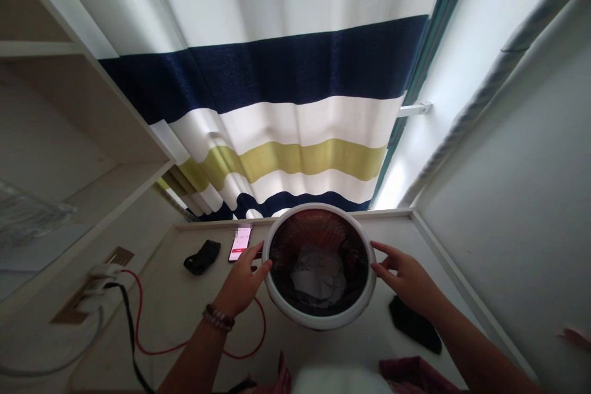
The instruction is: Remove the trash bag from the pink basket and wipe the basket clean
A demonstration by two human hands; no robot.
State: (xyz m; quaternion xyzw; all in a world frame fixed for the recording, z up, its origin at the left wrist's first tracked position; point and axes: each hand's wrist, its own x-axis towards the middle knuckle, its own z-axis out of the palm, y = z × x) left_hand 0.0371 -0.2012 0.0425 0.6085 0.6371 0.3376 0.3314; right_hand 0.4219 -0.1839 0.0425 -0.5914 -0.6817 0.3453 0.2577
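My forearms are bare, no sleeves reaching them. A beaded bracelet [218, 317] of brownish round beads, in two strands, circles my left wrist.

A bin [319, 265] stands on the desk [184, 301], near its back edge and in front of the curtain [277, 104]. The left hand [242, 286] rests against its left rim, the right hand [406, 280] against its right rim. Inside the bin lies what may be crumpled paper. Left of the bin, a phone [240, 243] lies flat, and further left a small pouch [202, 257]. A cable [152, 320] runs across the desk in front of the left hand. Just right of the right hand lies a cloth [415, 325]. Shelves [69, 135] stand along the left side.
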